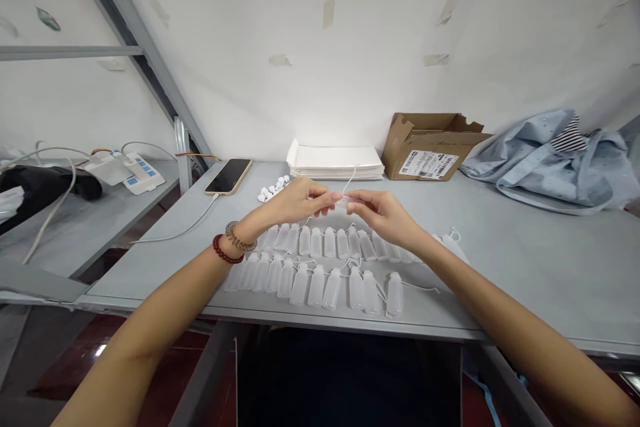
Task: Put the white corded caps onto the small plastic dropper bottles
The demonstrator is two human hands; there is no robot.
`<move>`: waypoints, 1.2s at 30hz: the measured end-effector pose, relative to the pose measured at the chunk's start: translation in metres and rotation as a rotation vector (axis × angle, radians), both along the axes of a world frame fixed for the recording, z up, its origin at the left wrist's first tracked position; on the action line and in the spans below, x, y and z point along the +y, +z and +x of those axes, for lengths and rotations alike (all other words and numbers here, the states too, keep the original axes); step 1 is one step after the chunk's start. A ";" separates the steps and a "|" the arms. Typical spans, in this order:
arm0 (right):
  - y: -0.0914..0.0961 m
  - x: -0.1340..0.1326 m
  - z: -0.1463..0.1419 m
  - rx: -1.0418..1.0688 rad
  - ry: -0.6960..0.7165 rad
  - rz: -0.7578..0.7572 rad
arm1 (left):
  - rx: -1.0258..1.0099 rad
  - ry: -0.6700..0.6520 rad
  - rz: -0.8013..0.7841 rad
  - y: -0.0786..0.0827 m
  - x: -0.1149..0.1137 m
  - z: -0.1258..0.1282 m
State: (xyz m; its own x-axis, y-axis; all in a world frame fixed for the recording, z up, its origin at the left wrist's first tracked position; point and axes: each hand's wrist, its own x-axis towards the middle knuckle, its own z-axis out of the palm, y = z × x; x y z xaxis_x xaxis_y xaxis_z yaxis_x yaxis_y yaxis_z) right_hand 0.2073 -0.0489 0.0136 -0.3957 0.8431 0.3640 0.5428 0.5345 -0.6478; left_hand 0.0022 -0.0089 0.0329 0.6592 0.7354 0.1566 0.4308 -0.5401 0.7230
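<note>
Above the table, my left hand (pixel 311 199) and my right hand (pixel 384 212) meet, fingertips nearly touching. Between them is a small translucent bottle (pixel 344 202), mostly hidden by the fingers. A white cord (pixel 351 178) rises from it. My left fingers pinch at the cord's lower end; my right thumb and fingers close on the bottle. Below my hands, small frosted plastic bottles lie in two rows, a back row (pixel 329 242) and a front row (pixel 316 285), many with white cords. One bottle (pixel 395 294) lies at the front row's right end, its cord stretched rightward.
Small white caps (pixel 273 188) lie in a pile behind my left hand. A phone (pixel 229 177) with a charging cable is at left. White flat sheets or envelopes (pixel 335 161) are stacked by the wall. An open cardboard box (pixel 430 147) and light blue cloth (pixel 540 163) are at right.
</note>
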 end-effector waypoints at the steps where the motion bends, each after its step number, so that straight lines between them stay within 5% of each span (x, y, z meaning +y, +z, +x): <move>1: -0.004 0.000 -0.002 -0.044 -0.009 0.109 | 0.020 -0.007 -0.092 0.002 0.000 -0.001; 6: -0.017 0.001 -0.008 -0.393 -0.118 0.601 | 0.026 -0.101 -0.255 0.004 0.001 -0.003; 10: -0.013 0.000 -0.008 -0.537 -0.174 0.709 | -0.033 -0.047 -0.093 0.000 0.001 0.001; 13: -0.007 0.000 -0.005 -0.436 -0.125 0.530 | 0.017 0.036 0.159 -0.003 -0.002 0.005; 16: 0.002 -0.002 0.000 -0.189 0.032 0.158 | 0.096 0.030 0.377 -0.002 -0.009 0.007; 18: 0.006 -0.004 0.002 -0.049 0.128 -0.092 | 0.114 0.000 0.438 0.001 -0.012 0.006; 20: 0.007 -0.006 0.001 0.020 0.149 -0.150 | 0.086 -0.003 0.416 0.004 -0.014 0.004; 27: -0.006 -0.005 -0.007 -0.235 -0.045 0.582 | -0.039 -0.072 -0.040 0.014 -0.013 -0.005; 31: -0.007 -0.003 -0.002 -0.335 -0.078 0.711 | -0.110 -0.112 -0.196 0.012 -0.015 -0.002; 36: -0.007 -0.002 0.003 -0.382 -0.067 0.720 | -0.096 -0.101 -0.185 0.012 -0.013 0.002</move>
